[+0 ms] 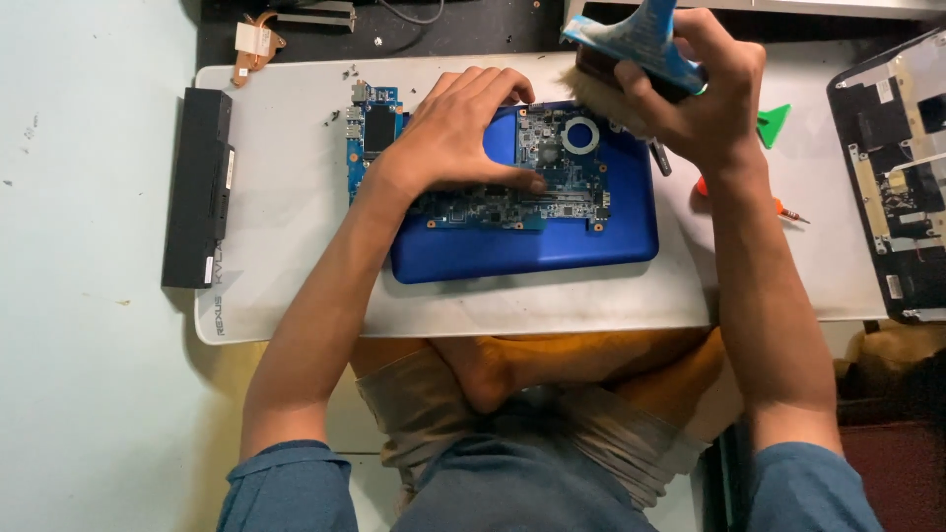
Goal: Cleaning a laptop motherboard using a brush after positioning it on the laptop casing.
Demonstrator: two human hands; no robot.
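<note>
A blue circuit board (562,182) lies across a blue laptop lid (552,251) on a light grey mat (286,236). My left hand (455,133) rests flat on the board's left half, fingers spread, pressing it down. Above the board's right end, my right hand (695,94) grips a wide paintbrush (631,44) with a light blue handle; its pale bristles hang just above the board's top right corner.
A black laptop battery (195,187) lies along the mat's left edge. An opened laptop base (897,177) sits at the right. A green pry pick (774,123) and an orange-handled screwdriver (783,209) lie right of the lid. A copper heat pipe part (254,44) lies at the back left.
</note>
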